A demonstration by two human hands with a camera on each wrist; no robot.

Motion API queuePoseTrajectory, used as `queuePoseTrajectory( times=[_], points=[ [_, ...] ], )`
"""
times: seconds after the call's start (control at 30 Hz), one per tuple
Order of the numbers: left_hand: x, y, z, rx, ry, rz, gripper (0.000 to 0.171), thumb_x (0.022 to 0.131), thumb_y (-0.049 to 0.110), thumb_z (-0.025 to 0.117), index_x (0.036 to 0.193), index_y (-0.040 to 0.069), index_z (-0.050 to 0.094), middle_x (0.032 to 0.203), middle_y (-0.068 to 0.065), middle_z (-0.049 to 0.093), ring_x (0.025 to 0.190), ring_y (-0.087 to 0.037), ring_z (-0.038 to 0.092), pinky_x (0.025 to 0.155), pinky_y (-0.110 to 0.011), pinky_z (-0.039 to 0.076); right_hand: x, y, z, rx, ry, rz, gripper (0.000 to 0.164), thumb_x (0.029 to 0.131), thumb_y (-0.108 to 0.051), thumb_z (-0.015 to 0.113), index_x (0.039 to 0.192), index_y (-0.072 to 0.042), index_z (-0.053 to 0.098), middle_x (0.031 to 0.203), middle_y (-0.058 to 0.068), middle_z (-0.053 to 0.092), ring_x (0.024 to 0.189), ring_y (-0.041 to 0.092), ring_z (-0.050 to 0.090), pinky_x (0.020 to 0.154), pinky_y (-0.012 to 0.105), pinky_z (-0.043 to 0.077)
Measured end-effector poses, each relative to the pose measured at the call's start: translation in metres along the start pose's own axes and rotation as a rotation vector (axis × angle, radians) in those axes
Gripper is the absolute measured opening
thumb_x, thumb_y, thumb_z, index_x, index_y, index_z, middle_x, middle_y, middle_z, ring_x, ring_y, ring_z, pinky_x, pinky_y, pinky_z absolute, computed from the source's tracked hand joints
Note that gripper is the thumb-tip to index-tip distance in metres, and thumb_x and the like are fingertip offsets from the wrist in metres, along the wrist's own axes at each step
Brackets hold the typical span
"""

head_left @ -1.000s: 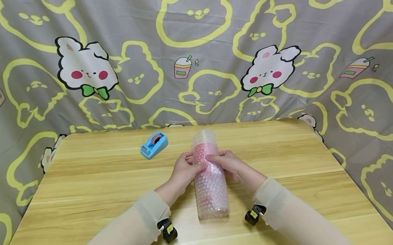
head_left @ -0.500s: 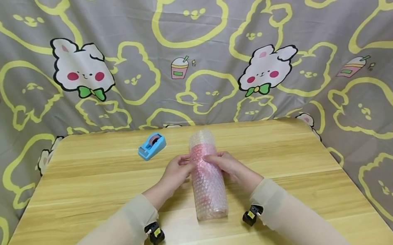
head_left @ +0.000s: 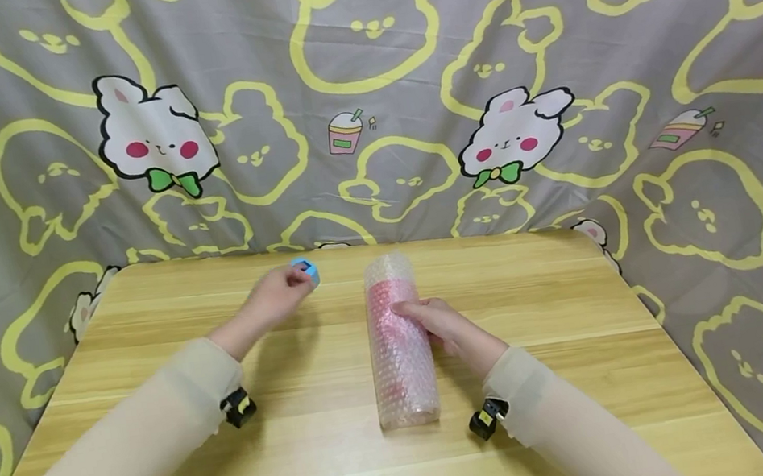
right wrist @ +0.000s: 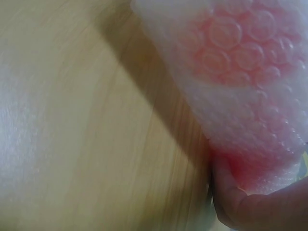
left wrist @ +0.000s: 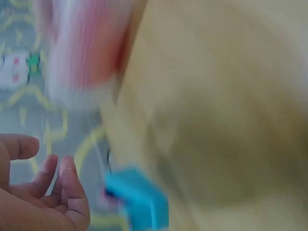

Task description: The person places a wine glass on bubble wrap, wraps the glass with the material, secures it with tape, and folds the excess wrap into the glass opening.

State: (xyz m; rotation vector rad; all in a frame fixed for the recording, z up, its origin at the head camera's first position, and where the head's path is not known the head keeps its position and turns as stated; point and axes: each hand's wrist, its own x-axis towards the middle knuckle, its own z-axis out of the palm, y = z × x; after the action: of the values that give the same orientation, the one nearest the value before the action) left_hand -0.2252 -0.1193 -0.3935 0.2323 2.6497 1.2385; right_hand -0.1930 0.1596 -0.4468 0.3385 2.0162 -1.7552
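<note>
A long roll of bubble wrap around something pink, the bubble-wrapped bundle, lies lengthwise on the table. My right hand grips its right side, thumb on top and the other fingers down along the side. In the right wrist view the thumb and a finger press into the bubble wrap. My left hand hovers over the blue tape dispenser and hides most of it. From the left wrist, the loosely bent fingers of that hand hold nothing, and the dispenser stands a gap away from them.
The light wooden table runs back to a grey curtain with yellow outlines and cartoon rabbits, which also closes off both sides. A small black camera is strapped at the left wrist, another camera at the right.
My left hand has let go of the bubble-wrapped bundle and moved left and away from me to the tape dispenser. The right hand keeps its grip on the bundle, which stays in place.
</note>
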Motion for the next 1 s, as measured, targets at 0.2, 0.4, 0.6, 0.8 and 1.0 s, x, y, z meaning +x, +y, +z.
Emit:
queuePoseTrajectory(
  times=[0.2,0.4,0.6,0.8,1.0],
  points=[
    [0.016,-0.019,-0.027,-0.004,0.027,-0.089,0.043,0.104,0.024,0.048,0.132,-0.007,0.055,0.135,-0.027,0.054,0.119,-0.038,0.052,0.098,-0.049,0.046,0.001,-0.002,0.000,-0.003,-0.005,-0.005,0.048,0.090,-0.032,0.069,0.117,0.006,0.061,0.101,0.010,0.067,0.088,0.019,0.064,0.084,0.033,0.055],
    [0.024,-0.030,-0.027,0.020,0.048,-0.105,0.031,0.103,0.020,0.047,0.117,-0.005,0.058,0.120,-0.023,0.056,0.096,-0.031,0.052,0.078,-0.038,0.046,0.000,-0.002,0.001,0.001,-0.003,-0.008,0.046,0.090,-0.031,0.069,0.114,0.006,0.061,0.098,0.009,0.067,0.085,0.019,0.064,0.080,0.032,0.056],
    [0.028,-0.040,-0.024,0.054,0.049,-0.130,0.021,0.103,0.021,0.047,0.093,0.002,0.053,0.090,-0.011,0.050,0.078,-0.023,0.046,0.067,-0.032,0.038,-0.002,-0.002,0.003,0.019,0.004,0.010,0.049,0.089,-0.032,0.070,0.117,0.007,0.059,0.102,0.012,0.066,0.088,0.020,0.063,0.083,0.034,0.056],
    [0.029,-0.045,-0.023,0.056,0.018,-0.156,0.033,0.104,0.023,0.045,0.114,-0.005,0.060,0.110,-0.020,0.059,0.088,-0.026,0.052,0.074,-0.035,0.043,-0.002,-0.002,0.002,0.023,-0.003,0.013,0.048,0.089,-0.031,0.071,0.116,0.007,0.060,0.103,0.012,0.066,0.089,0.021,0.063,0.085,0.035,0.055],
    [0.033,-0.047,-0.022,0.072,0.007,-0.157,0.039,0.105,0.024,0.044,0.123,-0.007,0.058,0.124,-0.024,0.057,0.094,-0.029,0.052,0.077,-0.036,0.044,-0.002,-0.004,0.001,0.013,-0.004,0.009,0.047,0.090,-0.032,0.070,0.116,0.006,0.060,0.103,0.011,0.066,0.089,0.020,0.063,0.085,0.035,0.055]
  ],
)
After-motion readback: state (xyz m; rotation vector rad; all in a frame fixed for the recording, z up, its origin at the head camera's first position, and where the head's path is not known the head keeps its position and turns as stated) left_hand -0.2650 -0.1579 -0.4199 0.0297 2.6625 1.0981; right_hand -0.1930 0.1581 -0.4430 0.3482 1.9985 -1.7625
